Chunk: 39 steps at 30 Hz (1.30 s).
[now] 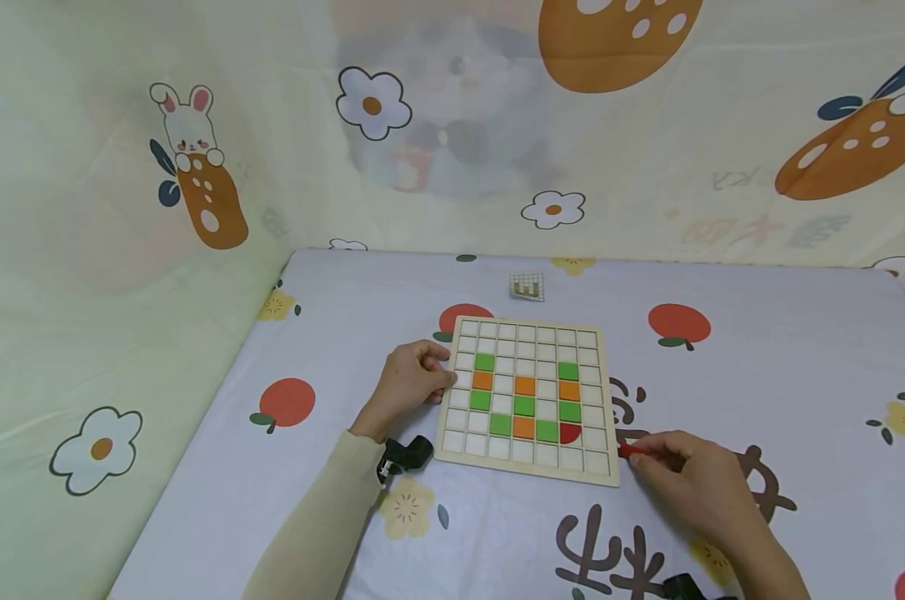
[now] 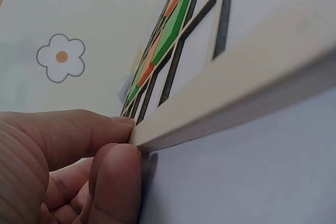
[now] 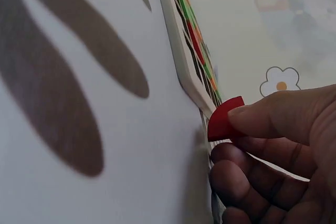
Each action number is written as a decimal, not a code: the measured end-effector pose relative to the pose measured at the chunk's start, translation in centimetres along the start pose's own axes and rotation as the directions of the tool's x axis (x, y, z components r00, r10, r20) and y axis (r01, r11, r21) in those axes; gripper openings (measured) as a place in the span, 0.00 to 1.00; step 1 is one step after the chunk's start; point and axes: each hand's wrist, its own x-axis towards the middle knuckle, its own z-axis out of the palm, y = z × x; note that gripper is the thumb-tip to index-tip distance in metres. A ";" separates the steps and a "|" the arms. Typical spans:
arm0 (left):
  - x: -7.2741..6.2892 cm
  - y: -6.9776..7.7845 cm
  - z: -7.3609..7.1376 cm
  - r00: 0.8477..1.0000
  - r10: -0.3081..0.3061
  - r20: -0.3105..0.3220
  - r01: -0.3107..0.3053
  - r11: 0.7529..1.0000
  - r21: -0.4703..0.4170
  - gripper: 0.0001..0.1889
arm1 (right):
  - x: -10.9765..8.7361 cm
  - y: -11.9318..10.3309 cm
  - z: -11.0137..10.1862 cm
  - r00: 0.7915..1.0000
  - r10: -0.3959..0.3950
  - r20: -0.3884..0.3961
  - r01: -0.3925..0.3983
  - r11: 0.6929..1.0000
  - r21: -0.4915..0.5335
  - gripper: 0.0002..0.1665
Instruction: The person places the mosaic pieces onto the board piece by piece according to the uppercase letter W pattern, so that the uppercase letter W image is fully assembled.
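A square wooden grid board (image 1: 527, 472) lies on the table in the head view, with white cells and a pale rim. Several green tiles (image 1: 568, 371) and orange tiles (image 1: 524, 386) sit in its cells, plus one red quarter-round tile (image 1: 570, 433) at the lower right. My left hand (image 1: 409, 377) holds the board's left edge, thumb and index finger right at the rim in the left wrist view. Just off the board's lower right side, my right hand (image 1: 696, 479) pinches another red quarter-round tile (image 3: 223, 121) between thumb and index finger, the remaining fingers curled below.
Behind the board lies a small card with a printed grid (image 1: 527, 287). A patterned cloth (image 1: 760, 358) covers the table, and printed fabric (image 1: 452, 225) hangs behind it. Black wrist-worn devices show at my left wrist (image 1: 406, 455) and my right wrist (image 1: 685, 587).
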 end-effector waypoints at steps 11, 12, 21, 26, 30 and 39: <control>0.0 -0.1 0.0 1.000 0.009 -0.007 -0.009 1.000 0.008 0.14 | 0.6 -0.8 0.0 0.999 -0.011 0.041 0.009 0.999 0.046 0.08; 0.0 -0.2 0.0 1.000 0.007 -0.007 -0.007 1.000 0.009 0.14 | 0.7 -0.8 0.0 0.999 -0.010 0.040 0.008 0.999 0.047 0.08; -0.1 0.0 0.0 1.000 0.012 -0.001 -0.012 1.000 0.011 0.14 | 1.2 -1.3 0.2 0.998 0.036 0.053 -0.041 0.994 0.103 0.09; 0.0 0.0 -0.1 1.000 0.019 0.002 -0.019 1.000 0.007 0.14 | 1.7 -2.8 0.1 0.990 0.038 0.133 -0.064 0.977 0.201 0.11; 0.0 0.0 -0.2 1.000 0.023 0.006 -0.023 1.000 0.005 0.14 | 2.4 -4.1 0.4 0.978 0.008 0.211 -0.081 0.936 0.344 0.11; 0.0 -0.1 -0.2 1.000 0.018 0.004 -0.018 1.000 0.020 0.14 | 4.1 -6.7 2.3 0.945 -0.083 0.316 -0.084 0.874 0.478 0.10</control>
